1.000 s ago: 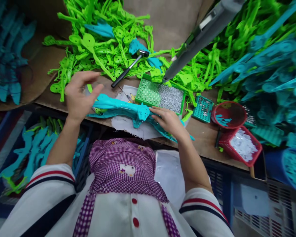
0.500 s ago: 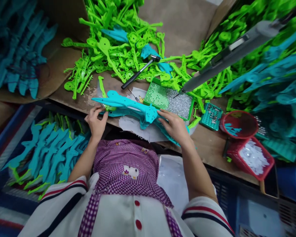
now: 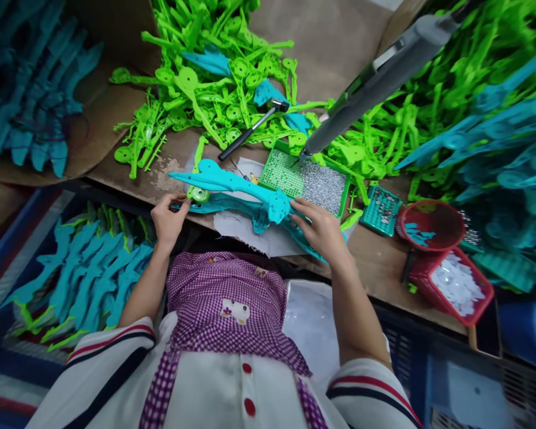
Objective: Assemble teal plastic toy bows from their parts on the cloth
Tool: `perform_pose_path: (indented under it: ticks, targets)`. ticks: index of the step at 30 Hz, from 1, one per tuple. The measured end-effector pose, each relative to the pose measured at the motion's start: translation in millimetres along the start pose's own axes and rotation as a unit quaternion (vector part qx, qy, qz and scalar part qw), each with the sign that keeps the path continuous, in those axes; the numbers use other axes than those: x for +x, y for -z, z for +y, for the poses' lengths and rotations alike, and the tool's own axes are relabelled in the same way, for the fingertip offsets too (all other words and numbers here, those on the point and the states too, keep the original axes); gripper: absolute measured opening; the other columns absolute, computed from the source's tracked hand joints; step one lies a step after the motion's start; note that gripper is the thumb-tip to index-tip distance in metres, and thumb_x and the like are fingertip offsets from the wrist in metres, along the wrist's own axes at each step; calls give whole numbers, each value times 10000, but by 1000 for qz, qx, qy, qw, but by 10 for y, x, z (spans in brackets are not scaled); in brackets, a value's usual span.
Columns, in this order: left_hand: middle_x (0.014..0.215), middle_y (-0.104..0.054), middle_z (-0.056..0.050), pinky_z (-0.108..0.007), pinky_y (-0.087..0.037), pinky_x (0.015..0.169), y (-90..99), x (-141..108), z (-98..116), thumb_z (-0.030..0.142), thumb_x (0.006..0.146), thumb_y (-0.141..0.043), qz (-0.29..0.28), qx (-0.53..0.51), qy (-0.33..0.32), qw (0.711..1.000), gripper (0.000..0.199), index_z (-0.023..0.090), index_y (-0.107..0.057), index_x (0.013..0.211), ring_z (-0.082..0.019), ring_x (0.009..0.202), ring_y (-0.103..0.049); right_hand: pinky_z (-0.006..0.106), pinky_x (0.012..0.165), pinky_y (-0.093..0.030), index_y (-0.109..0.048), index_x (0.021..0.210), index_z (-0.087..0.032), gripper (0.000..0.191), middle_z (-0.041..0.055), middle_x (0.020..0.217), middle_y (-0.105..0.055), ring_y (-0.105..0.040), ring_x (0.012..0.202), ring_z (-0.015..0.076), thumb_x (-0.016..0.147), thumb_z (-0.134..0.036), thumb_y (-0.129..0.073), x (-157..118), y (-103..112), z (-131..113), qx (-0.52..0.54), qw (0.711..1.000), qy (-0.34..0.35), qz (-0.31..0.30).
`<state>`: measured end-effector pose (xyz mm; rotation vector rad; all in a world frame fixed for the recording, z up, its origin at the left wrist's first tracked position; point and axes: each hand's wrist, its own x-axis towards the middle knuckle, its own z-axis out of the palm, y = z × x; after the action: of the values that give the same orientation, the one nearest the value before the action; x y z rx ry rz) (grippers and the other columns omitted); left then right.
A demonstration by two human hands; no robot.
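Across the table edge in front of me lies a long blue plastic shell (image 3: 239, 186), partly over a second blue shell (image 3: 234, 204). Between their left ends sits a bright green part with a round disc (image 3: 199, 194), whose arm points away from me. My left hand (image 3: 168, 221) pinches the left tip of the lower shell, beside the disc. At the other end, my right hand (image 3: 324, 233) has its fingers closed on the blue shells; its fingertips are partly hidden. A grey hanging screwdriver (image 3: 361, 86) points down over a green tray (image 3: 282, 173) of small silvery screws.
Green parts (image 3: 232, 89) are heaped at the back, with a hammer (image 3: 254, 131) before them. Right of the tray stand a small teal box (image 3: 381, 210), a red bowl (image 3: 429, 214) and a red basket (image 3: 485, 307) of white pieces. Finished-looking blue pieces (image 3: 98, 268) fill a crate at left.
The hanging screwdriver has swung left over the tray. The green part has turned or shifted right, its disc showing more. My left hand has moved slightly left; my right hand stays at the shells.
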<state>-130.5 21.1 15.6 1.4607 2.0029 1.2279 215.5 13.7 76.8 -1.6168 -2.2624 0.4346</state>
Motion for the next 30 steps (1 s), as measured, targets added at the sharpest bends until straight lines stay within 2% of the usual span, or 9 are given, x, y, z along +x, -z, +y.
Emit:
perform_pose_path:
  ticks: [3, 6, 9, 16, 23, 30]
  targets:
    - [946, -694, -50, -313, -539, 826, 40, -11, -22, 239, 775, -675, 21, 12, -19, 1000, 136, 179, -663, 896, -193, 907, -670, 517, 992, -518, -626, 1313, -259, 387, 87, 1358, -637, -619, 1224, 298, 970, -358, -477, -5, -56, -26, -12, 1000, 10, -10]
    - [1101, -655, -91, -389, -494, 986, 79, -80, -37, 233, 752, -710, 51, 39, -38, 997, 135, 186, -662, 870, -245, 1108, -617, 501, 974, -529, -640, 1292, -236, 375, 102, 1355, -637, -623, 1221, 294, 968, -342, -487, 4, -138, -36, -30, 999, 17, -22]
    - [1252, -607, -107, -445, -442, 1065, 51, -187, -20, 283, 752, -745, 49, 65, -41, 996, 147, 201, -686, 859, -282, 1224, -548, 508, 962, -535, -632, 1301, -230, 376, 105, 1354, -638, -625, 1219, 297, 967, -326, -488, 27, -206, -31, -39, 998, 29, -32]
    - [1362, -559, -101, -440, -376, 1130, -136, -258, 45, 269, 780, -732, 39, 100, -15, 994, 76, 201, -714, 751, -296, 1341, -431, 529, 951, -540, -632, 1304, -246, 379, 107, 1355, -636, -633, 1204, 307, 974, -349, -477, 21, -224, -9, -48, 998, 33, -24]
    - [1372, -554, -98, -446, -376, 1127, -168, -271, 11, 303, 802, -709, 85, 101, 13, 991, 108, 206, -720, 754, -289, 1337, -442, 530, 937, -549, -650, 1279, -254, 365, 95, 1338, -649, -653, 1171, 302, 970, -357, -484, -1, -292, 20, -42, 998, 35, -23]
    - [1370, -536, -95, -467, -397, 1097, -88, -265, 81, 296, 857, -631, -1, 150, 38, 988, 156, 197, -696, 755, -288, 1351, -422, 544, 928, -551, -653, 1279, -254, 370, 101, 1323, -658, -658, 1153, 310, 966, -358, -487, -14, -325, 59, -30, 998, 36, -30]
